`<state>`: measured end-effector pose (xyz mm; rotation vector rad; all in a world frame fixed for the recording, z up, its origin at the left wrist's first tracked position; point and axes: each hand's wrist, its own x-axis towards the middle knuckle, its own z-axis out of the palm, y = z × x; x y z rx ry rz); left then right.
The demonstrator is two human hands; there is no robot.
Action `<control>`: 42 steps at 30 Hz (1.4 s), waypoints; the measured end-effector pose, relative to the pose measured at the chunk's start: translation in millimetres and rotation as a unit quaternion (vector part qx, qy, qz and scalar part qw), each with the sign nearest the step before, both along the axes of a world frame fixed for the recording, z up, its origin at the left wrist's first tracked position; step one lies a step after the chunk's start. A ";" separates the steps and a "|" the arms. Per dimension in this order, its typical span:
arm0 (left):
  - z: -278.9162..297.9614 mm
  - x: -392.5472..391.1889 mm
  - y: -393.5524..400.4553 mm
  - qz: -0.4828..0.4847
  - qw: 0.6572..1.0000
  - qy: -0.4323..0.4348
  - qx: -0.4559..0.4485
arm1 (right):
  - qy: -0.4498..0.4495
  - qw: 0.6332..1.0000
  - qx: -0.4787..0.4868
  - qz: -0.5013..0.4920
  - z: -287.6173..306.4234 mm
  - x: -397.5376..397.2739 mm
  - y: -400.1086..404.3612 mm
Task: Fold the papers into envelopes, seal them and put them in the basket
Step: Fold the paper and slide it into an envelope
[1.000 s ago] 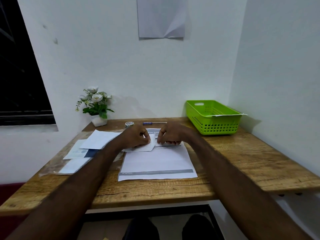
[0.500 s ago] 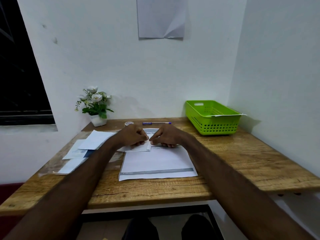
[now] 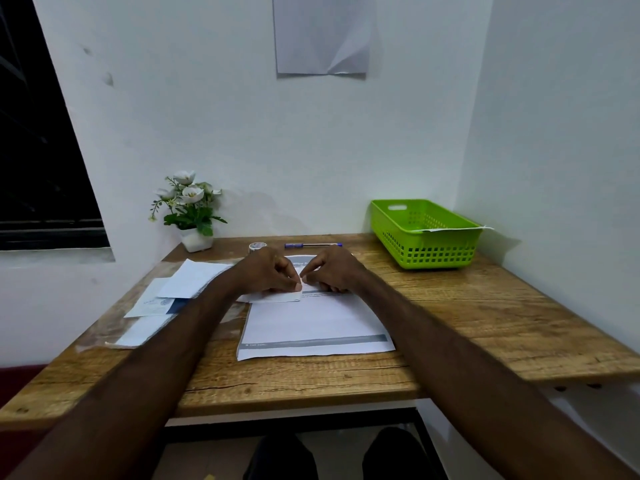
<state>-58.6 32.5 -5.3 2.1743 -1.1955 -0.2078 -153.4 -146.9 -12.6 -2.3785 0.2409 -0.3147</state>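
Both grips pinch folded paper point(image 3: 277, 297), left hand point(image 3: 268, 273) and right hand point(image 3: 332, 273) fingertips meeting | long axis left-right | basket point(image 3: 420, 252) far right, nearer right hand

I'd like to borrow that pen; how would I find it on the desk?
Look along the back edge of the wooden table, by the wall. Between the tape roll and the green basket lies the pen, the only thin, blue-ended stick there.

One basket point(image 3: 425, 251), one pen point(image 3: 312, 244), one tape roll point(image 3: 257, 246) — two hands point(image 3: 268, 274).
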 end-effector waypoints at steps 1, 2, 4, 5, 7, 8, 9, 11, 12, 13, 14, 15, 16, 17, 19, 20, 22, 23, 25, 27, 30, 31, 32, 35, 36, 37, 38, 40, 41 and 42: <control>0.2 0.1 0.1 -0.003 1.000 0.005 0.001 | -0.002 1.000 0.001 -0.016 -0.6 0.8 1.4; 0.2 0.5 0.4 -0.006 1.000 0.012 0.001 | -0.002 0.999 -0.005 -0.035 -0.9 1.5 3.3; -0.4 1.7 0.8 -0.014 0.999 0.029 -0.002 | 0.000 0.997 -0.033 -0.072 -0.5 3.5 7.1; -1.0 2.0 1.0 -0.018 0.999 0.039 -0.005 | 0.003 0.995 -0.045 -0.087 0.1 4.7 8.6; -1.7 2.3 1.8 -0.026 0.998 0.062 -0.009 | 0.018 0.992 -0.054 -0.111 1.7 7.8 10.8; -1.5 2.3 2.1 -0.030 0.997 0.070 -0.010 | 0.028 0.990 -0.059 -0.122 2.3 9.6 11.3; -1.0 2.4 2.4 -0.032 0.996 0.077 -0.009 | 0.035 0.988 -0.064 -0.134 2.7 11.3 11.2; 0.3 2.7 2.4 -0.035 0.996 0.084 -0.008 | 0.041 0.985 -0.059 -0.155 3.2 14.4 10.0; 0.9 2.9 2.5 -0.036 0.996 0.087 -0.006 | 0.041 0.985 -0.053 -0.161 3.3 16.0 9.2; 1.4 3.0 2.2 -0.038 0.995 0.088 -0.003 | 0.041 0.985 -0.050 -0.162 3.3 17.6 8.2; 1.7 2.9 2.1 -0.041 0.995 0.087 0.002 | 0.045 0.984 -0.050 -0.163 3.7 18.7 7.9; 2.2 2.6 2.0 -0.042 0.995 0.086 0.008 | 0.050 0.984 -0.053 -0.164 4.3 19.8 8.0; 2.6 2.3 2.2 -0.041 0.996 0.084 0.015 | 0.054 0.983 -0.057 -0.165 5.1 20.7 8.5; 3.3 1.9 2.3 -0.041 0.996 0.081 0.021 | 0.056 0.982 -0.060 -0.168 5.7 21.9 9.0; 4.4 2.0 1.8 -0.044 0.996 0.075 0.029 | 0.062 0.980 -0.059 -0.177 6.2 23.9 9.7; 4.8 2.5 1.6 -0.045 0.996 0.071 0.031 | 0.065 0.979 -0.061 -0.182 6.3 24.5 10.2; 5.6 3.1 2.2 -0.048 0.996 0.067 0.037 | 0.059 0.977 -0.071 -0.192 5.3 25.7 11.4; 6.0 3.5 2.8 -0.049 0.996 0.065 0.043 | 0.057 0.976 -0.079 -0.195 4.7 25.6 12.8; 6.6 5.3 3.7 -0.052 0.996 0.058 0.053 | 0.056 0.974 -0.094 -0.197 4.2 26.1 14.5; 6.8 6.9 4.4 -0.059 0.995 0.053 0.056 | 0.055 0.972 -0.108 -0.201 2.0 27.6 14.5; 7.0 7.7 4.9 -0.066 0.995 0.046 0.058 | 0.030 0.968 -0.135 -0.209 -1.9 26.4 16.2; 7.1 7.4 5.3 -0.068 0.995 0.045 0.057 | 0.032 0.969 -0.140 -0.202 -2.1 26.3 16.3; 7.5 6.9 5.7 -0.070 0.995 0.045 0.057 | 0.044 0.972 -0.135 -0.189 -1.8 26.5 14.1; 8.8 6.2 7.2 -0.070 0.995 0.024 0.069 | 0.104 0.984 -0.070 -0.123 3.6 26.2 4.0; 9.1 6.2 7.5 -0.071 0.995 0.016 0.073 | 0.125 0.986 -0.043 -0.098 5.7 24.9 1.7; 9.3 6.1 7.9 -0.072 0.994 0.013 0.076 | 0.139 0.987 -0.024 -0.076 7.9 23.9 0.3; 9.4 6.2 8.3 -0.074 0.994 0.012 0.079 | 0.150 0.987 -0.015 -0.058 9.5 23.3 -1.4; 10.4 5.8 9.3 -0.076 0.994 0.013 0.082 | 0.169 0.985 -0.007 -0.031 14.2 20.6 -2.4; 10.8 5.5 9.6 -0.076 0.994 0.014 0.082 | 0.180 0.984 -0.001 -0.020 16.4 19.3 -2.6; 11.0 5.6 9.6 -0.077 0.994 0.014 0.082 | 0.190 0.982 0.002 -0.010 18.0 19.0 -3.6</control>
